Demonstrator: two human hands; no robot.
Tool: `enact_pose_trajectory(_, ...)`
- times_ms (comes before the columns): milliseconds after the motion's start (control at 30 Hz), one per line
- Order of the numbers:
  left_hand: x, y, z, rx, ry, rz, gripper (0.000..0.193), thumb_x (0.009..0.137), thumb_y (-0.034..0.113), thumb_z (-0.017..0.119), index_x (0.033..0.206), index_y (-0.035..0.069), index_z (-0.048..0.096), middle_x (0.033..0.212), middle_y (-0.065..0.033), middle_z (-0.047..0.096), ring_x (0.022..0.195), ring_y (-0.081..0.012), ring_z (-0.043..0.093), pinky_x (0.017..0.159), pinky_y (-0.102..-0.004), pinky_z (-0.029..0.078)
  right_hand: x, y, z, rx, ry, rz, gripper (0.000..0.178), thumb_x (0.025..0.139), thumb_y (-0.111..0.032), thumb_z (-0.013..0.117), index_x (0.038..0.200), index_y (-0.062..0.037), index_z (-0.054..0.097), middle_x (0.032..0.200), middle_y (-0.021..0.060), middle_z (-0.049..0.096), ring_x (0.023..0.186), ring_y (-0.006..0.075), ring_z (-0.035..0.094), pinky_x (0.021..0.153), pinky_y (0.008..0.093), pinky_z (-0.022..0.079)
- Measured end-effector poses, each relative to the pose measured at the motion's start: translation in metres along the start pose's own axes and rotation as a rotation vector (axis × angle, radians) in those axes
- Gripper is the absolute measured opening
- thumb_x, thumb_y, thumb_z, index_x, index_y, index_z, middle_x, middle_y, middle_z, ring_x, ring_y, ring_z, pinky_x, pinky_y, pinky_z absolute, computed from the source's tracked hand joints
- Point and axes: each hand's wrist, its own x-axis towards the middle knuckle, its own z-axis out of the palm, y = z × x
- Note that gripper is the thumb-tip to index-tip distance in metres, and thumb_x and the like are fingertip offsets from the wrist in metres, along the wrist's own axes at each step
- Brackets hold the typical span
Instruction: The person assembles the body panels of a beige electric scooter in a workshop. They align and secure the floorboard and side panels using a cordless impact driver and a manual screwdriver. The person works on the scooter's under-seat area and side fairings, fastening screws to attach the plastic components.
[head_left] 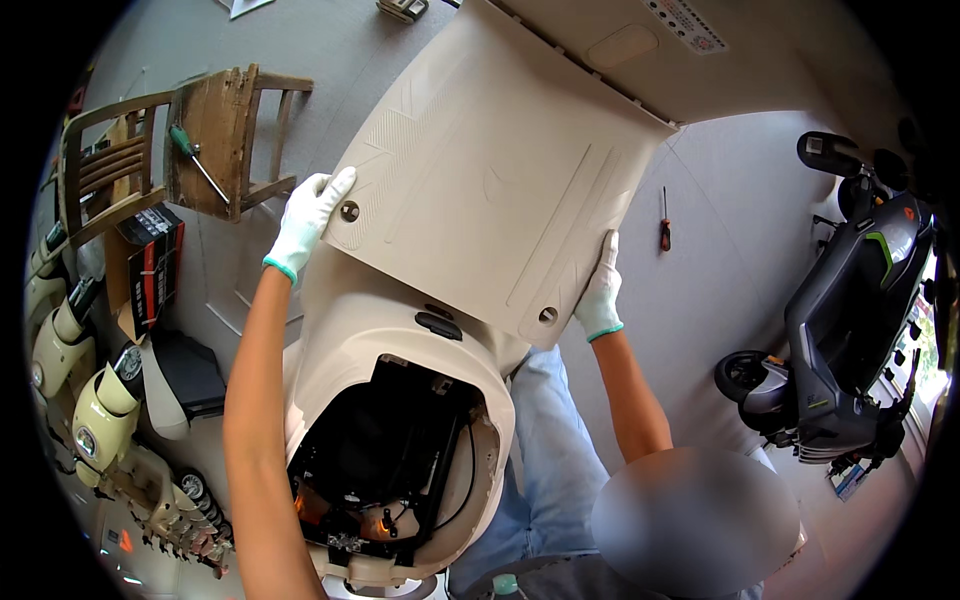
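A wide cream plastic floorboard panel (480, 180), with ribbed patterns and a round hole near each lower corner, lies tilted across the front of a cream scooter body (400, 310). My left hand (308, 222), in a white glove with a green cuff, grips the panel's left edge beside one hole. On the opposite edge, my right hand (601, 295), gloved the same way, holds the panel near the other hole. Below the panel, the scooter's open seat cavity (385, 440) shows a dark interior with wires. The fingers under the panel are partly hidden.
A wooden chair (215, 140) on the left bears a green-handled screwdriver (184, 142). Another screwdriver (665, 235) lies on the floor to the right. A dark scooter (850, 310) stands far right. Cream scooter parts (105, 410) and a black-red box (155, 260) line the left.
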Motion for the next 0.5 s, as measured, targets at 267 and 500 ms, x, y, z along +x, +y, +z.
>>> enact_pose_trajectory(267,-0.025,0.036,0.007,0.178,0.141,0.030,0.055,0.081,0.052,0.066,0.093,-0.002,0.065,0.078,-0.0086,0.064,0.069,-0.0109,0.057,0.069,-0.0261,0.046,0.012,0.006,-0.013,0.023,-0.036,0.032,0.070,0.086,-0.058,0.054,0.126,-0.0011,0.048,0.114,0.0118,0.060,0.093,0.0221,0.063,0.079,0.0356,0.055)
enact_pose_trajectory(500,-0.026,0.035,0.010,0.167,0.171,0.033,0.050,0.085,0.045,0.065,0.098,-0.003,0.064,0.082,-0.0042,0.063,0.074,-0.0078,0.055,0.071,-0.0235,0.046,0.011,0.011,-0.009,-0.019,-0.020,0.004,0.072,0.085,-0.060,0.054,0.122,0.0016,0.050,0.109,0.0124,0.061,0.088,0.0198,0.064,0.074,0.0328,0.056)
